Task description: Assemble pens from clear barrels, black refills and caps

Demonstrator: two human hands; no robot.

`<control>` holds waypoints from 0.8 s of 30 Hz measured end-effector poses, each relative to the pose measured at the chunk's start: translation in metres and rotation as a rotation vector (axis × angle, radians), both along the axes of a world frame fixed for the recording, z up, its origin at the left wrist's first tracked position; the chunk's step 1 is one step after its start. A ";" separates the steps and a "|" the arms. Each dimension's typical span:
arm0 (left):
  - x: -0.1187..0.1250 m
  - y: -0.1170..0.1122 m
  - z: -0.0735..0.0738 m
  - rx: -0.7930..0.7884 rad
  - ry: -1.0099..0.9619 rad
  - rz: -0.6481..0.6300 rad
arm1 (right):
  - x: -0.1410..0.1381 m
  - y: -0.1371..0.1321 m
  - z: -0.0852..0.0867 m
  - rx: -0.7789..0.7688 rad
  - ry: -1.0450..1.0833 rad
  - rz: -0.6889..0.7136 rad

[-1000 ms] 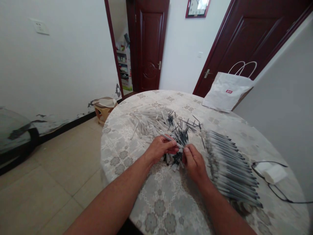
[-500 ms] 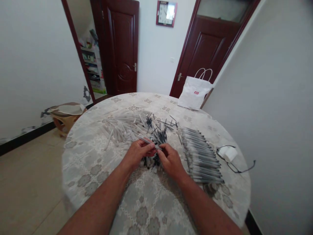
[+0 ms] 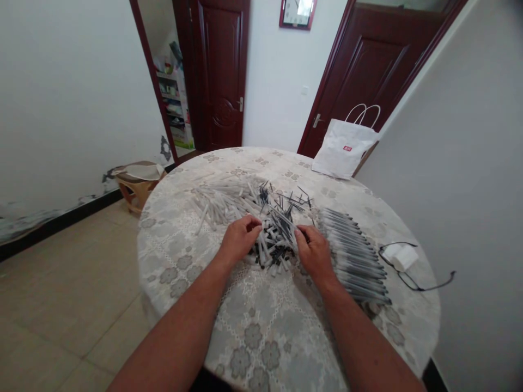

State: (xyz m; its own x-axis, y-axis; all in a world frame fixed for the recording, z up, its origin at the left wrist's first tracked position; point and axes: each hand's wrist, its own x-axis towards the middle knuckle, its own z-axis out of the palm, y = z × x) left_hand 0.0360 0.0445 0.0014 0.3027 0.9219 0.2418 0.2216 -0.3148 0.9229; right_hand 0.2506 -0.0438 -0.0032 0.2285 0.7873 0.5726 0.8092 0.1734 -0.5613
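Note:
My right hand pinches the end of a pale pen between thumb and fingers. The pen points away and to the left, over a heap of small parts. Across from it, my left hand has curled fingers, with a gap between thumb and forefinger and nothing seen in them. Between both hands lie short white and black pen pieces. Beyond them are thin dark refills and a pile of whitish pen barrels. To the right, several assembled-looking pens lie side by side in a row.
The round table has a patterned cloth. Eyeglasses and a white object rest near its right edge. At the back right stands a white paper bag. A stool is on the floor at left.
My hands have come apart: earlier both held the pen together, now only the right has it. The left has drawn away to the left. The camera view has turned slightly left and down.

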 end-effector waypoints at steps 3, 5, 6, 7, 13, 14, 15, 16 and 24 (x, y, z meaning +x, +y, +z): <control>-0.002 -0.002 -0.001 0.259 0.259 -0.077 | 0.000 0.000 -0.001 0.025 -0.038 0.006; -0.002 -0.004 -0.002 0.347 0.377 -0.116 | -0.001 -0.001 0.000 0.050 -0.051 0.012; -0.002 -0.005 -0.003 0.372 0.427 -0.122 | -0.001 -0.002 0.000 0.060 -0.055 0.013; -0.002 -0.006 -0.004 0.392 0.473 -0.125 | -0.001 -0.002 0.001 0.067 -0.058 0.011; 0.005 -0.010 -0.007 0.518 0.688 -0.147 | -0.003 -0.003 0.003 0.096 -0.071 0.007; 0.006 -0.011 -0.007 0.533 0.715 -0.151 | -0.003 -0.003 0.003 0.094 -0.074 0.011; 0.008 -0.012 -0.007 0.544 0.743 -0.159 | -0.004 -0.003 0.003 0.090 -0.076 0.015; 0.010 -0.012 -0.006 0.552 0.769 -0.169 | -0.005 -0.003 0.003 0.086 -0.077 0.019; 0.018 -0.011 -0.005 0.545 0.892 -0.178 | -0.010 -0.002 0.001 0.069 -0.043 0.039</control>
State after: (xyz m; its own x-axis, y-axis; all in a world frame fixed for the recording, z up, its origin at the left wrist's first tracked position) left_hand 0.0538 0.0338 -0.0038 0.6942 0.6811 0.2329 0.6594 -0.7315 0.1737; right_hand 0.2406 -0.0453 -0.0019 0.1728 0.7536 0.6342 0.8241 0.2421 -0.5121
